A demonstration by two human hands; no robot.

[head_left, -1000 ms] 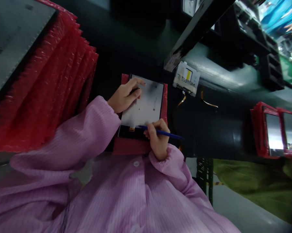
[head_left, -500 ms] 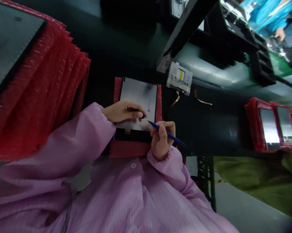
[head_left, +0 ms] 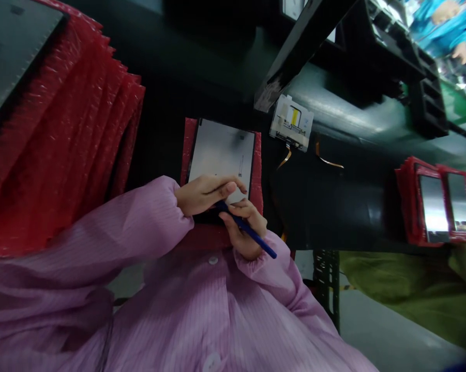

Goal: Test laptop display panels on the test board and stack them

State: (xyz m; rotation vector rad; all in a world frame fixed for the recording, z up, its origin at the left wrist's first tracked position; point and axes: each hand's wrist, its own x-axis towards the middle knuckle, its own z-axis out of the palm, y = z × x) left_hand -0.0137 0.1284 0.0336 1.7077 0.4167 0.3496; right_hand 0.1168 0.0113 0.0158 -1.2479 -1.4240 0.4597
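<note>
My right hand (head_left: 245,227) is closed around a blue pen (head_left: 252,235), which slants from upper left to lower right. The pen's upper end meets the underside of my left hand (head_left: 207,194) and is partly hidden there. The left fingers stretch out flat toward the right hand, with the thumb extended. Whether a small dark piece is at the pen's end cannot be made out. Under both hands lies a flat display panel (head_left: 221,150) with a pale grey back and dark edges. It rests on a red bubble-wrap sheet (head_left: 257,175).
Red bubble-wrap pouches (head_left: 81,113) are piled at the left, a large panel (head_left: 15,51) on top. A metal module (head_left: 292,124) and a thin flex cable (head_left: 329,161) lie beyond the right hand. More wrapped panels (head_left: 434,201) sit far right. A post (head_left: 287,67) rises behind.
My hands have come together lower over the panel. The small dark piece once pinched in my left fingers no longer shows; those fingers have straightened. The pen's tip end is now under the left hand.
</note>
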